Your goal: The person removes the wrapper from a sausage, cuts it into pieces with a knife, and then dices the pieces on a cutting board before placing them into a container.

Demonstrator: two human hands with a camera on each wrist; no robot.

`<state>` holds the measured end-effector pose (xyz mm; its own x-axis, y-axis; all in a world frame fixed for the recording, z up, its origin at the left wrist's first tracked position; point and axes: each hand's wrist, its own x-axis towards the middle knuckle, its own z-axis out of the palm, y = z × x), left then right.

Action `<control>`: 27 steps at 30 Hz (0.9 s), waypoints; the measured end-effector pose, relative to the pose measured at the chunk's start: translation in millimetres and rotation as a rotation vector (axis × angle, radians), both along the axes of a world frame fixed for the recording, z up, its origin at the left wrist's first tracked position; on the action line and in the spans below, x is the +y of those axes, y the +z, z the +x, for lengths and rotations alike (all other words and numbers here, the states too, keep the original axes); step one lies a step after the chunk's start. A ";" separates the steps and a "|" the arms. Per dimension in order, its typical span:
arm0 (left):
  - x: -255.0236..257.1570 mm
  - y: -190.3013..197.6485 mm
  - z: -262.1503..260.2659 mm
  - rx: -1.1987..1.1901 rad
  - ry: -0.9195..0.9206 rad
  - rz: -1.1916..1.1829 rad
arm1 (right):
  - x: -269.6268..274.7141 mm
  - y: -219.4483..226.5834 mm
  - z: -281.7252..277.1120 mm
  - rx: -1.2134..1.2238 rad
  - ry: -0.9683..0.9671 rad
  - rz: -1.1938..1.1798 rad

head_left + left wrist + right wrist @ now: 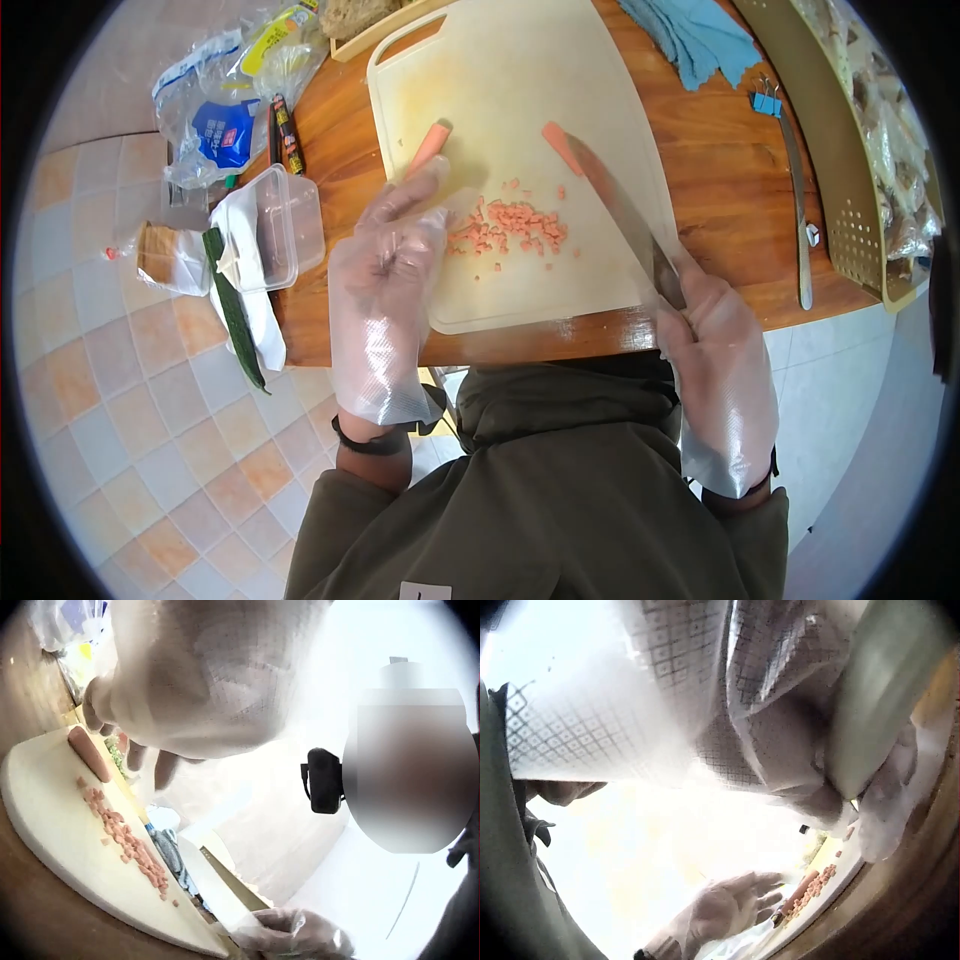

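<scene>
My left hand (385, 260), in a clear plastic glove, is held over the left side of the white cutting board (500, 80) with its fingers loosely extended. Its fingertips overlap a pink sausage piece (430, 145) in the head view; in the left wrist view that sausage (88, 754) lies on the board below the hand. My right hand (715, 350), also gloved, grips a knife (630, 215) whose blade slants over the board's right side. Beside the blade shows a second sausage piece (557, 143). Small diced sausage (520, 225) lies scattered mid-board.
Left of the board are a clear plastic box (305, 225), a cucumber (235, 310) and plastic packaging (222, 135). A blue cloth (700, 45) lies at the back right. Along the right stand a perforated bin (850, 190) and a metal strip (802, 230) with a binder clip.
</scene>
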<state>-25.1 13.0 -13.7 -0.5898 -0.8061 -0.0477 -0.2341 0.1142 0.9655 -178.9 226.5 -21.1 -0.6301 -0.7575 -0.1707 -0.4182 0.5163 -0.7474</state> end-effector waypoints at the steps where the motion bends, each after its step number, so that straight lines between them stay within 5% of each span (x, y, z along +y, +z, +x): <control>1: -4.0 -4.2 6.2 -0.072 -0.018 -0.033 | -0.2 -0.7 -1.7 -0.103 -0.031 -0.003; 9: -29.4 19.0 -27.6 -0.067 -0.036 -0.209 | 0.9 -6.1 -1.4 -0.328 -0.161 -0.116; 11: -50.7 30.2 -46.5 -0.274 -0.501 -1.048 | 0.0 -5.3 0.2 -0.476 -0.282 -0.129; 16: -78.1 8.1 -92.5 -0.257 -0.976 -0.944 | 7.1 -11.7 -2.7 -0.514 -0.255 -0.182; 20: -89.4 -13.5 -113.3 -0.071 -1.055 -1.009 | 9.3 -16.6 -1.8 -0.495 -0.212 -0.244; 22: -103.1 -22.8 -116.0 0.115 -1.161 -0.496 | 10.2 -14.9 -0.1 -0.488 -0.222 -0.238; 23: -101.6 -30.6 -112.4 0.115 -1.163 -0.500 | 10.5 -13.9 0.4 -0.481 -0.227 -0.232; 25: -90.9 -36.6 -107.2 0.267 -0.971 0.174 | 10.3 -12.0 -0.8 -0.494 -0.217 -0.249; 27: -91.3 -32.2 -108.4 0.229 -0.972 0.182 | 10.4 -11.6 -1.1 -0.506 -0.202 -0.263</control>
